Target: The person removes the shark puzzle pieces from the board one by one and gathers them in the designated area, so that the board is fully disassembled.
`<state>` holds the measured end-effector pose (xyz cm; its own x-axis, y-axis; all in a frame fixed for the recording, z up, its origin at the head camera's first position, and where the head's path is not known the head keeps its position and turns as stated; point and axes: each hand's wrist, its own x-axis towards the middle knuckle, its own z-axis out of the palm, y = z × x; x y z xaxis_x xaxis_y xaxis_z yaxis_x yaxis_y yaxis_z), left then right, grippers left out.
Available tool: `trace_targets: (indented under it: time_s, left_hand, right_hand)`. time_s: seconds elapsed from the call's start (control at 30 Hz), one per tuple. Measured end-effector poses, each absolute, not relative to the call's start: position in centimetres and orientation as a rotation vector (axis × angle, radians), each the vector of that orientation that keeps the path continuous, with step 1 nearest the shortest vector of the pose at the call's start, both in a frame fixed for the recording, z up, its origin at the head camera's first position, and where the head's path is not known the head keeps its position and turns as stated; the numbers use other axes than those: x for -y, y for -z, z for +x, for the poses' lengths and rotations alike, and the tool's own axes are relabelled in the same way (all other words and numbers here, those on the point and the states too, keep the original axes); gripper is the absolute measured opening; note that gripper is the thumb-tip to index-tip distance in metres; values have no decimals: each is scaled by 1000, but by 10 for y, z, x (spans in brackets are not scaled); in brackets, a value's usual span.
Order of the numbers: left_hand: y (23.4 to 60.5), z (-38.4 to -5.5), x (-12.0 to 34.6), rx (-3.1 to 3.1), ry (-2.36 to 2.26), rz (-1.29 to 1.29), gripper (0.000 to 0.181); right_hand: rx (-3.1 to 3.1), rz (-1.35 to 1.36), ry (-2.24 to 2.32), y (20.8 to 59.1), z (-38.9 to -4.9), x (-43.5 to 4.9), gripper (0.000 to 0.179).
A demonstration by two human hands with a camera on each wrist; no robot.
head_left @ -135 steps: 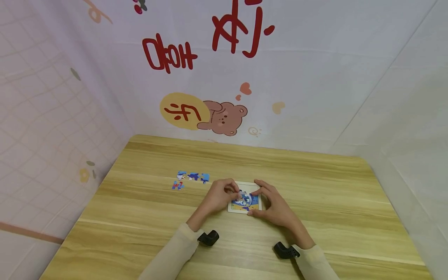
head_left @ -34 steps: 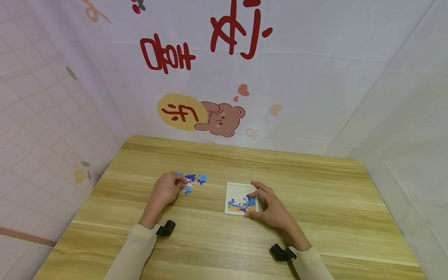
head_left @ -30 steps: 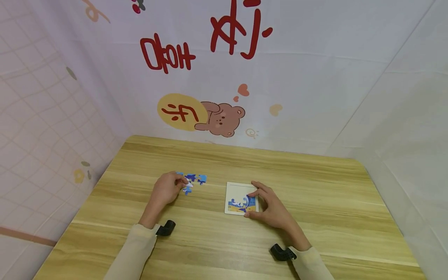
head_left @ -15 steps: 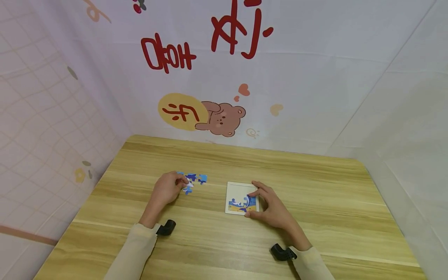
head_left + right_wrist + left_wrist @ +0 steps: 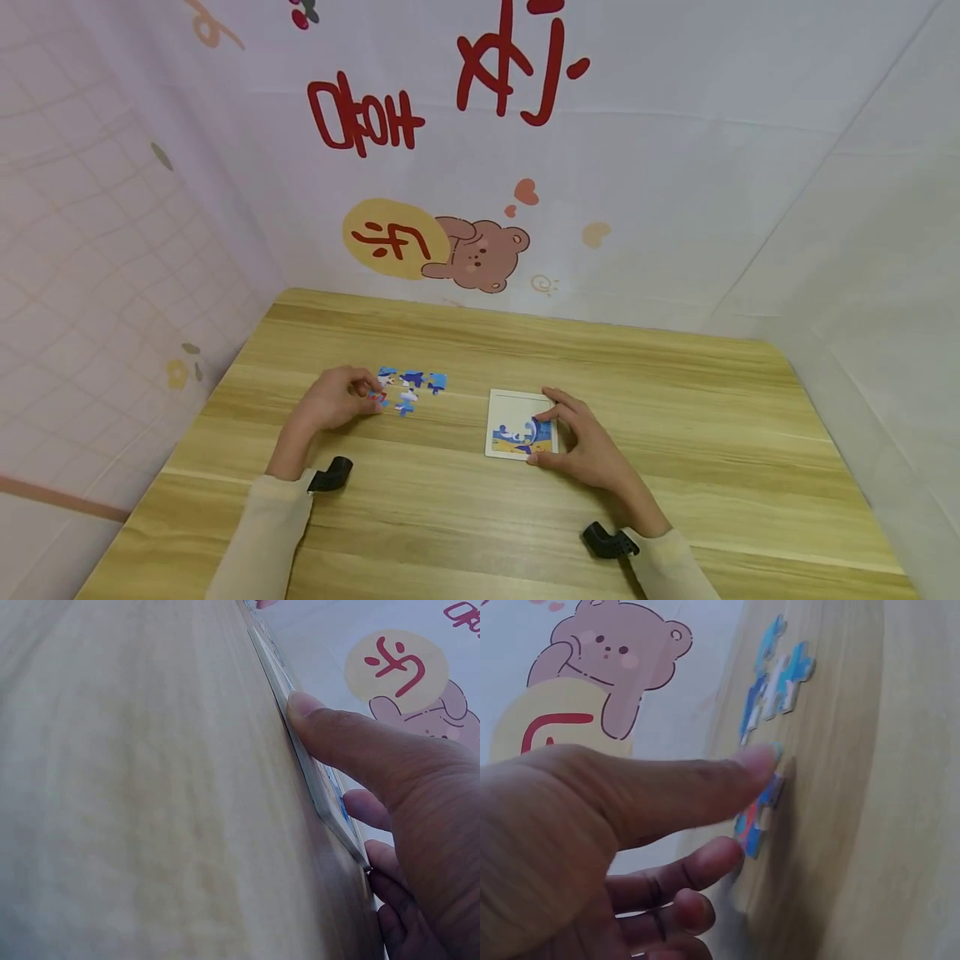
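In the head view my left hand [image 5: 335, 398] is over loose jigsaw pieces at the left, its thumb and fingers spread around a red-and-blue puzzle piece [image 5: 377, 397]. In the left wrist view that piece lies beside the fingertips, partly covered by the thumb. Just right of it are a white puzzle piece [image 5: 408, 395] and a light-blue puzzle piece [image 5: 405, 407]. My right hand [image 5: 581, 437] holds the right side of a square puzzle tray [image 5: 517, 403], thumb on its near edge. Blue and yellow pieces fill the lower part of the tray; its upper part is bare.
Along the back of the loose group lie a blue-and-white piece [image 5: 386, 374], a dark-blue piece [image 5: 412, 378] and a light-blue corner piece [image 5: 437, 382]. Everything is on a wooden table [image 5: 480, 525], with white printed cloth [image 5: 675, 167] behind it.
Earlier my left hand pinched something over the tray. Fewer pieces are now in the tray; the white and light-blue ones lie at left. The hand then moved left to the red-and-blue piece.
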<state>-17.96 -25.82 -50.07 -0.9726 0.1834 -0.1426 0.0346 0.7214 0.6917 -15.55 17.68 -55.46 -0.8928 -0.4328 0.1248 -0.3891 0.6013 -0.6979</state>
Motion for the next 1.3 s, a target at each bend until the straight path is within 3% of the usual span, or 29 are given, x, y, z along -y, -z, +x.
trace_targets:
  time_s: [0.87,1.3]
  left_hand:
    - [494,-178,247,-2746,-1084,141,22]
    - [489,-172,178,-2767,-1162,385,11]
  right_hand:
    - [-2780,-732,1165,555,-160,-178,51]
    - [-2758,-742,1177,557,-162,-180,57]
